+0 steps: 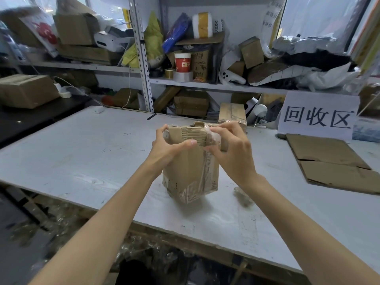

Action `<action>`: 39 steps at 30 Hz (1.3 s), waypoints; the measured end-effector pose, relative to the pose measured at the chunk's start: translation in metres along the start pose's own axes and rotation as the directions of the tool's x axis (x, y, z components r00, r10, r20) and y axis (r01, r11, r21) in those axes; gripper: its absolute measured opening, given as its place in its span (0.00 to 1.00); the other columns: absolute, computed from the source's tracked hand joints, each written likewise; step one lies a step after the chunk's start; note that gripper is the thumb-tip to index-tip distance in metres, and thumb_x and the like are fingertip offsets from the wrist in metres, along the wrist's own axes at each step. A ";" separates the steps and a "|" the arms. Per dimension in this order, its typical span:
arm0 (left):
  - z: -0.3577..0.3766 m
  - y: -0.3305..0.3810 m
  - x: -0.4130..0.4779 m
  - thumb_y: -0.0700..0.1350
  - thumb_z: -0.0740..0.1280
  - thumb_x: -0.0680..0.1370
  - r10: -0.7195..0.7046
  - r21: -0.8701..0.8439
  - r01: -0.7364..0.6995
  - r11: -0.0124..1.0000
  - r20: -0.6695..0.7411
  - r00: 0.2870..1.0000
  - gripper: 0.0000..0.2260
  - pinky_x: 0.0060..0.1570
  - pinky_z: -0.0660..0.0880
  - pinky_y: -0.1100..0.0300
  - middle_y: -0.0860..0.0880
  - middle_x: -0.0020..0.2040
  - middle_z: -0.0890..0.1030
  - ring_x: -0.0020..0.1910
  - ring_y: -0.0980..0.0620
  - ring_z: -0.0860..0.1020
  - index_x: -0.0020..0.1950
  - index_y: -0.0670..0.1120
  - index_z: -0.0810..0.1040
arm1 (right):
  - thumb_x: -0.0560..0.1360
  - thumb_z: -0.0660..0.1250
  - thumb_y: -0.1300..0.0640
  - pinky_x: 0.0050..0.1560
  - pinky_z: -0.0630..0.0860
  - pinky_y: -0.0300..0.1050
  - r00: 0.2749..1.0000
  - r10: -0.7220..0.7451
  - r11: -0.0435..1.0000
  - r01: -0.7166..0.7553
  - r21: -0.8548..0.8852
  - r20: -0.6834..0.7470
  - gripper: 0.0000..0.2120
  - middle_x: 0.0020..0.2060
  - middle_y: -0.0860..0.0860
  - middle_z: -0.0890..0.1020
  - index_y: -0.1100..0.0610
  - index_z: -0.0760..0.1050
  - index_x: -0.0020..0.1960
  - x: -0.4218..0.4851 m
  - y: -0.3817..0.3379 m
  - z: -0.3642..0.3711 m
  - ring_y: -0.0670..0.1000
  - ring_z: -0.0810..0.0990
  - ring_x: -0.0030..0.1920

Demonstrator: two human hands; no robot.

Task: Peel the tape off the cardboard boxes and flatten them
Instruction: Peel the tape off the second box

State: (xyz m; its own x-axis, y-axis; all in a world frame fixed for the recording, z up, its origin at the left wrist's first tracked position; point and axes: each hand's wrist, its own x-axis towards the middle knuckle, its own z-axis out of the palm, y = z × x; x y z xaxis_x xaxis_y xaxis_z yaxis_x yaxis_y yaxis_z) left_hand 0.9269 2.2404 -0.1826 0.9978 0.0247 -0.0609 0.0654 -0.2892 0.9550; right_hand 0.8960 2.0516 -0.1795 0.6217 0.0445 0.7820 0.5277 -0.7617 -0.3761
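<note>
Bench (82, 151): white and scuffed, running out to the left of the box. All the work sits around the middle of it.

Left hand (168, 149): on the box's upper left. The thumb lies across the front face and the fingers hook over the top edge, so the grip is closed on the box and steadies it.

Box (189, 173): upright between both hands, one lower corner towards the camera. It keeps its full shape, so no flattening has begun. I cannot tell whether it rests on the bench or hovers just off it.

Tape (213, 134): clear film, bunched and lifting at the box's top right edge. More of it clings, wrinkled, down the right side and round the lower corner. Peeling looks partly done at best.

Right hand (232, 153): at the box's upper right, its grip pinching that lifted tape between thumb and fingers. It looks set to pull.

Tape wad (242, 195): a crumpled clear lump just right of the box's base, likely tape that is already off.

Second box (232, 114): behind the box and a little right, standing whole and taped. It looks untouched.

Flattened cardboard (329, 159): well to the right of the box and lying flat. At least one box is finished.

Sign (318, 118): a white sheet with printed characters, propped up behind that flat piece.
</note>
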 end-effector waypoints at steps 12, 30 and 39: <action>0.003 0.000 0.002 0.76 0.74 0.47 0.016 0.007 -0.016 1.000 -0.021 1.000 0.61 0.64 0.72 0.38 0.47 0.73 0.68 0.67 0.43 0.71 0.76 0.62 0.54 | 0.64 0.78 0.68 0.38 0.76 0.37 0.978 -0.008 0.974 -0.039 0.223 0.207 0.10 0.37 0.47 0.78 0.61 0.80 0.42 0.003 0.005 -0.014 0.46 0.77 0.35; -0.001 -0.012 0.005 0.71 0.78 0.48 0.077 0.073 -0.084 0.994 0.093 0.993 0.67 0.69 0.69 0.43 0.49 0.77 0.61 0.72 0.46 0.66 0.78 0.61 0.44 | 0.66 0.77 0.65 0.40 0.76 0.41 0.971 0.107 0.975 -0.145 0.170 0.216 0.07 0.37 0.49 0.79 0.59 0.81 0.40 0.008 -0.004 -0.003 0.49 0.78 0.37; -0.005 -0.033 0.003 0.66 0.79 0.51 0.111 0.033 -0.114 0.993 0.075 0.991 0.60 0.66 0.71 0.50 0.52 0.71 0.61 0.68 0.51 0.66 0.77 0.62 0.50 | 0.67 0.75 0.69 0.46 0.80 0.42 0.942 -0.020 0.973 -0.059 0.223 0.336 0.18 0.44 0.51 0.80 0.62 0.77 0.55 0.002 0.007 -0.009 0.48 0.81 0.42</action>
State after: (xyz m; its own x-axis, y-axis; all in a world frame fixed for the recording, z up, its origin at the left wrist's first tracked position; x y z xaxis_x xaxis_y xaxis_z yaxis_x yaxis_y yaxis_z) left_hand 0.9278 2.2546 -0.2132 0.9965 -0.0797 0.0243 -0.0488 -0.3216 0.9456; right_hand 0.8962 2.0407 -0.1762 0.7695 0.2745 0.5766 0.6058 -0.5995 -0.5231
